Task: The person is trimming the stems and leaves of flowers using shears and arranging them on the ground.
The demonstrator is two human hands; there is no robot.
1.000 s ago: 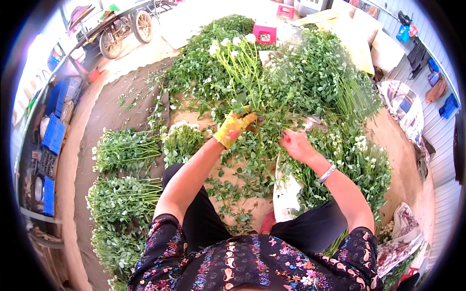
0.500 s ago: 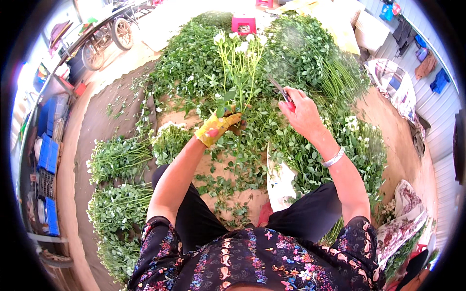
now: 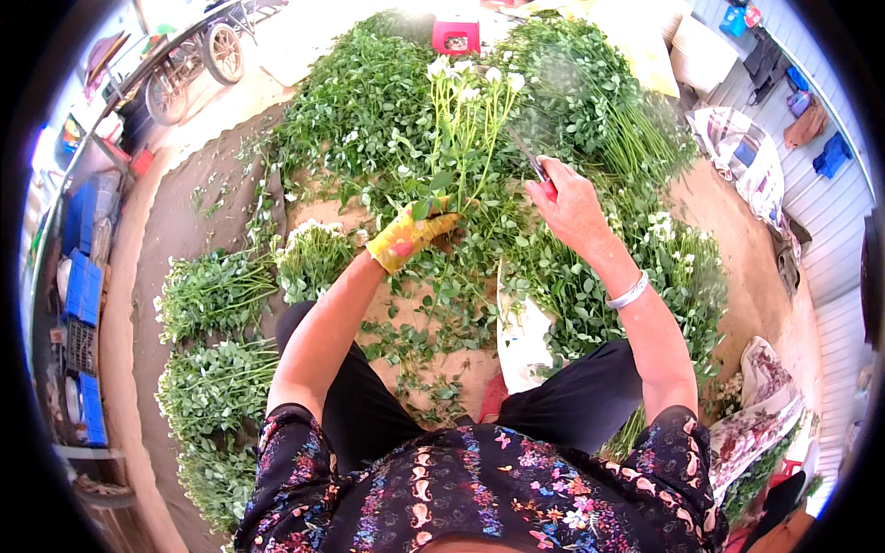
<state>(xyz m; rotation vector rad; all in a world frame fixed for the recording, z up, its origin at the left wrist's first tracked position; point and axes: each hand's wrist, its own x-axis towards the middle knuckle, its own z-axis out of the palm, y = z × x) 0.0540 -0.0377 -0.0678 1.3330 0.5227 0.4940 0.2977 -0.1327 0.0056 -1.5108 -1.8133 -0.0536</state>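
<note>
My left hand (image 3: pixel 410 237), in a yellow glove, is closed round the lower stems of a bunch of white flowers (image 3: pixel 472 101). The bunch stands nearly upright, blooms pointing away from me. To its right, my bare right hand (image 3: pixel 572 207) grips red-handled scissors (image 3: pixel 533 158), their dark blades angled up and left toward the stems. Whether the blades are spread or closed is hard to see. Under and beyond both hands lie heaps of leafy cut stems (image 3: pixel 359 129).
Sorted flower bunches (image 3: pixel 217 290) lie at my left on a dark cloth (image 3: pixel 189 240). A pink stool (image 3: pixel 455 37) stands beyond the heaps. Blue crates (image 3: pixel 83 286) line the far left, near a wheeled cart (image 3: pixel 221 55). Patterned cloth bundles (image 3: pixel 761 405) are on the right.
The flower bunch has tilted slightly to the right, and the scissors' blades have come closer to it. Both hands keep their grip. The whole view has shifted a little.
</note>
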